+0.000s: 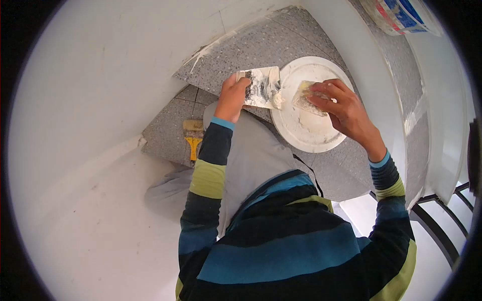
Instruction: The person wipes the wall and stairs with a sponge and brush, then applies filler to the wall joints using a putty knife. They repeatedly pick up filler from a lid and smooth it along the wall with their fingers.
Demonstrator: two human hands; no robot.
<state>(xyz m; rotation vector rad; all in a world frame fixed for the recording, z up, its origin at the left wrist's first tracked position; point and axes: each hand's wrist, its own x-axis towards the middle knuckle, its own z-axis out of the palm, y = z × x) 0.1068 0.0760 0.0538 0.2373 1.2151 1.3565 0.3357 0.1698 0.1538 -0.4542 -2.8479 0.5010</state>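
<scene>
My left hand (232,99) is closed on a flat, rectangular metal filling blade (260,88), smeared with white and dark patches. A lump of white putty (277,100) clings to its right edge. Between the fingers of my right hand (346,108) is a yellowish, putty-smeared square scraper (307,99); its exact kind is hard to make out. It is over a round white lid (306,138), which carries thin smears of putty. The left end of the lid lies beside the blade.
A paintbrush with a yellow handle (193,143) lies on the speckled grey step (163,125) left of my knee. White walls (100,75) curve around the steps. A bucket (401,15) stands at the upper right, and black railings (437,228) are at the lower right.
</scene>
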